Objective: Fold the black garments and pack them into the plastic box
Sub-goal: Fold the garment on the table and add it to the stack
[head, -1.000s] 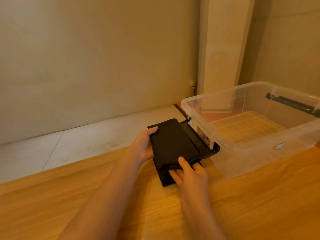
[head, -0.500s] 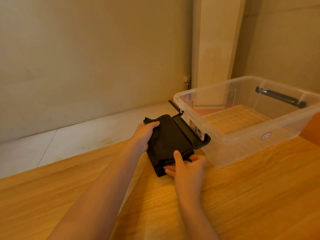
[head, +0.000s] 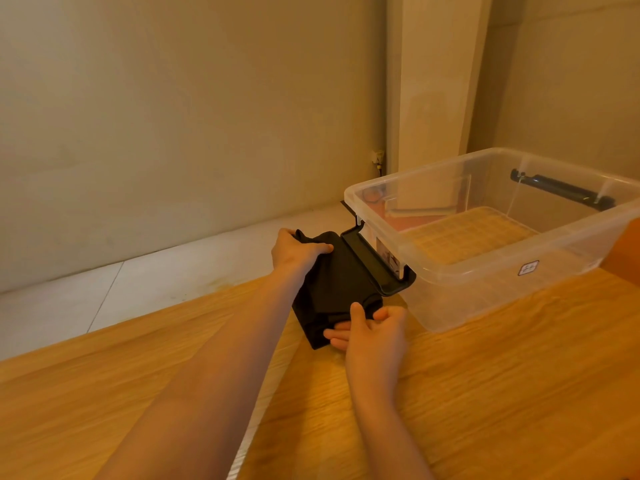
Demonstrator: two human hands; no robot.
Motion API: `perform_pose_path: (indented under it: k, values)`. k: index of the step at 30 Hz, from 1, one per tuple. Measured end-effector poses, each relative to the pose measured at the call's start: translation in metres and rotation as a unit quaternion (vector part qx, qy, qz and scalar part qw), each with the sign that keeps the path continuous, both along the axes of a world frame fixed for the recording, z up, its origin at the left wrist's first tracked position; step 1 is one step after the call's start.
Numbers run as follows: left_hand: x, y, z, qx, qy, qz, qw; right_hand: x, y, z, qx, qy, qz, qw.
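The folded black garment (head: 341,289) lay mid-frame, long axis up-frame, just left of the plastic box (head: 485,292). The left hand (head: 298,252) gripped its upper end; the right hand (head: 372,327) pinched its lower end.

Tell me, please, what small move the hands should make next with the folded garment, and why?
Probably lift the folded black garment over the latch handle into the plastic box: the left hand and right hand both grip it, and the box stands open beside it.

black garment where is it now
Head view, centre: the black garment is at the table's far edge, left of the plastic box beside its black handle, gripped between left hand and right hand.
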State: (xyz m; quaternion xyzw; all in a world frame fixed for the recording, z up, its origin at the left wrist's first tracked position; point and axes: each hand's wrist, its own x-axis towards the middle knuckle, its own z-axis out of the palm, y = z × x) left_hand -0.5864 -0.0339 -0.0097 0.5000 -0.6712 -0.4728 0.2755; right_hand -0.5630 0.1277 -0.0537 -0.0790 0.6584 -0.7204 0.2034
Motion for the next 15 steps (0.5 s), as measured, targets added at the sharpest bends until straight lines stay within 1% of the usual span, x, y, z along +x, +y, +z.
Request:
perform_pose_path:
  k: [2,4,5,6,7,9,11,13,15]
  values:
    - [0.001,0.001,0.002,-0.03,-0.042,-0.005,0.999,0.0,0.0,0.0,0.003,0.003,0.0,1.0]
    - [0.003,0.003,0.002,-0.113,-0.131,-0.013,0.985,0.001,0.002,0.001,0.007,0.019,0.0,1.0]
    - [0.003,0.004,0.0,-0.173,-0.178,-0.015,0.969,0.002,0.002,0.002,0.006,0.03,-0.004,1.0]
    - [0.004,0.005,-0.003,-0.236,-0.207,-0.019,0.949,0.003,0.002,0.002,0.008,0.045,-0.009,0.999]
    - [0.005,0.005,-0.006,-0.297,-0.213,-0.029,0.93,0.004,0.003,0.002,0.012,0.061,-0.014,0.998]
    - [0.007,0.006,-0.011,-0.391,-0.174,-0.06,0.902,0.006,0.005,0.001,0.028,0.095,-0.022,0.995]
    - [0.012,0.005,-0.011,-0.432,-0.103,-0.097,0.891,0.008,0.008,0.0,0.06,0.157,-0.032,0.985]
    - [0.021,0.006,-0.009,-0.463,-0.058,-0.136,0.874,0.013,0.009,0.002,0.083,0.254,-0.037,0.963]
    - [0.03,0.004,-0.007,-0.498,-0.053,-0.195,0.843,0.018,0.007,0.004,0.085,0.375,-0.04,0.922]
